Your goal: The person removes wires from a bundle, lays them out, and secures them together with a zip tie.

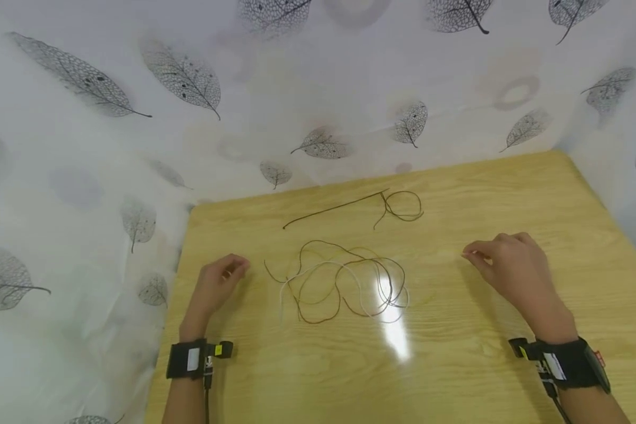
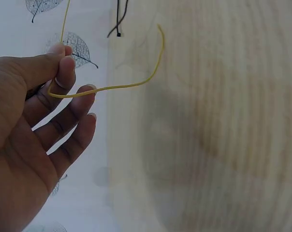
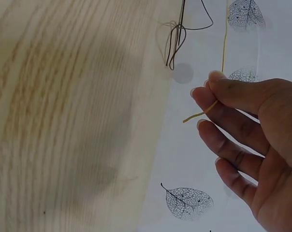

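A thin yellow cord (image 2: pixel 122 86) is pinched between the thumb and index finger of my left hand (image 1: pixel 219 285), over the table's left side. Its loose end bends across the fingers and curves up in the left wrist view. On the right, my right hand (image 1: pixel 519 277) pinches a yellow cord (image 3: pixel 224 48) in the same way, with a short tail poking out past the fingers. Between the hands lies a loose tangle of brown, white and yellow cords (image 1: pixel 312 323). The hands are wide apart, each beside this tangle.
Farther back on the wooden table (image 1: pixel 318 377) lies a dark cord (image 1: pixel 334 208), straight on the left and looped at its right end. White sheeting (image 1: pixel 350 70) printed with leaves stands behind and at both sides. A bright light reflection falls across the table's middle.
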Tool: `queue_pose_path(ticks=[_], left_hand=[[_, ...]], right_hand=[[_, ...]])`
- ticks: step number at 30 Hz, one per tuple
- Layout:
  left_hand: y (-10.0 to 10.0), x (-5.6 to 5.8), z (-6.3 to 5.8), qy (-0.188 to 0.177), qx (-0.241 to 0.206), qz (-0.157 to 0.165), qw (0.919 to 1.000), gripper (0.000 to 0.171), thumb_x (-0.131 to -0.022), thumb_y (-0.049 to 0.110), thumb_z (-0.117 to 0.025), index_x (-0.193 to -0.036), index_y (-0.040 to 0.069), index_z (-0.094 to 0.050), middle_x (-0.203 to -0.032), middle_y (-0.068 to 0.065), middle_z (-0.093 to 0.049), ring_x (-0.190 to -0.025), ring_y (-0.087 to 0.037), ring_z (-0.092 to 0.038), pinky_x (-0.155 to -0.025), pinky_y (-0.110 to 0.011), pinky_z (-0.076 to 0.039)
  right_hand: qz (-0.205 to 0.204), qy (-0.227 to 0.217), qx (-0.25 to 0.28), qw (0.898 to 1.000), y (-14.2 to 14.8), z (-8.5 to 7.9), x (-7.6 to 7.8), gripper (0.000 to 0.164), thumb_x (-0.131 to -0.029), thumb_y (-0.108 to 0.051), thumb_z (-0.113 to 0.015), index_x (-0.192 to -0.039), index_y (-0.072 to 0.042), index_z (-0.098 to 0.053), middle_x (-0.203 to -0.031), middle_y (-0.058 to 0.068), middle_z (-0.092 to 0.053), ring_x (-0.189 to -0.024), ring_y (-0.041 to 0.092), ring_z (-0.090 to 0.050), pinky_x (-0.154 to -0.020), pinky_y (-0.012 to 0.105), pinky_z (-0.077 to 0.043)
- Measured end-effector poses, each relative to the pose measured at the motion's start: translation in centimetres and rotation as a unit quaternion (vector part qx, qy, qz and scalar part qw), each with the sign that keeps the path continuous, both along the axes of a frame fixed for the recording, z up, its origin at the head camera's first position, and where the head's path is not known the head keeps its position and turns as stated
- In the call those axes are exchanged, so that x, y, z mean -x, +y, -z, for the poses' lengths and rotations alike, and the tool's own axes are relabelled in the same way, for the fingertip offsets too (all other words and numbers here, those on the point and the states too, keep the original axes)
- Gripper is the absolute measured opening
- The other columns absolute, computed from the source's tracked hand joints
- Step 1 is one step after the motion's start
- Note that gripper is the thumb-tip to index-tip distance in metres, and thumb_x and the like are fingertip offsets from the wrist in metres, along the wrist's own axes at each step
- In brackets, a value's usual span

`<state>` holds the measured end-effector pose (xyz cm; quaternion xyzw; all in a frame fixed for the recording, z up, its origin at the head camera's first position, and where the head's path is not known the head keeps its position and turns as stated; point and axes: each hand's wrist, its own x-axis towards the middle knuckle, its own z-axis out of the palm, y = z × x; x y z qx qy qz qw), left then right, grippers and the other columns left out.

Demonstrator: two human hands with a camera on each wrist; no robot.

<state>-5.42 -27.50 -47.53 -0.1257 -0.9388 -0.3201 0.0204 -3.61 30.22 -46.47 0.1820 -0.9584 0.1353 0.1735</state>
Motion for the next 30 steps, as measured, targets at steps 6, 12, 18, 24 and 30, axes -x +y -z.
queue_pose_path(ticks=[6,12,18,24,30], left_hand=[[0.0,-0.6,1.0,-0.013,-0.009,-0.018,0.9997,0.017,-0.095,0.029,-0.062,-0.103,0.016,-0.069,-0.087,0.001,-0.07,-0.074,-0.009,-0.061,-0.065,-0.024,-0.048],[1.1,-0.5,1.5,-0.042,-0.014,-0.002,0.999,0.016,-0.094,0.03,-0.062,-0.105,0.02,-0.069,-0.091,0.006,-0.07,-0.077,-0.009,-0.061,-0.068,-0.028,-0.049],[1.8,-0.5,1.7,-0.061,-0.016,0.003,0.998,0.012,-0.093,0.029,-0.065,-0.103,0.024,-0.069,-0.087,0.007,-0.069,-0.074,-0.008,-0.059,-0.067,-0.029,-0.049],[2.1,-0.5,1.6,-0.075,-0.005,0.012,0.9971,0.012,-0.093,0.031,-0.065,-0.103,0.025,-0.068,-0.086,0.011,-0.068,-0.075,-0.007,-0.06,-0.069,-0.031,-0.05],[2.0,-0.3,0.4,-0.089,0.001,0.018,0.9959,0.019,-0.093,0.039,-0.063,-0.105,0.025,-0.068,-0.095,0.012,-0.067,-0.082,-0.011,-0.061,-0.071,-0.034,-0.05]], right_hand=[[-0.004,-0.049,-0.006,0.999,-0.9,0.8,-0.6,0.016,-0.075,-0.025,-0.081,-0.088,-0.017,-0.076,-0.057,-0.009,-0.057,-0.053,0.011,-0.052,-0.081,0.046,-0.044],[-0.036,-0.124,-0.003,0.992,-2.3,1.9,-0.9,0.011,-0.08,-0.021,-0.078,-0.09,-0.017,-0.075,-0.066,-0.007,-0.064,-0.061,0.013,-0.06,-0.08,0.048,-0.045],[-0.056,-0.168,0.01,0.984,-3.2,2.4,-0.9,0.014,-0.082,-0.02,-0.076,-0.096,-0.017,-0.073,-0.075,-0.005,-0.069,-0.068,0.013,-0.065,-0.082,0.049,-0.045],[-0.07,-0.158,0.004,0.985,-3.6,2.2,-0.8,0.015,-0.081,-0.02,-0.077,-0.095,-0.016,-0.074,-0.076,-0.005,-0.07,-0.068,0.012,-0.064,-0.078,0.047,-0.047],[-0.072,-0.131,0.005,0.989,-3.2,1.0,-0.2,0.014,-0.08,-0.019,-0.078,-0.093,-0.015,-0.075,-0.082,-0.001,-0.071,-0.072,0.017,-0.064,-0.076,0.048,-0.047]])
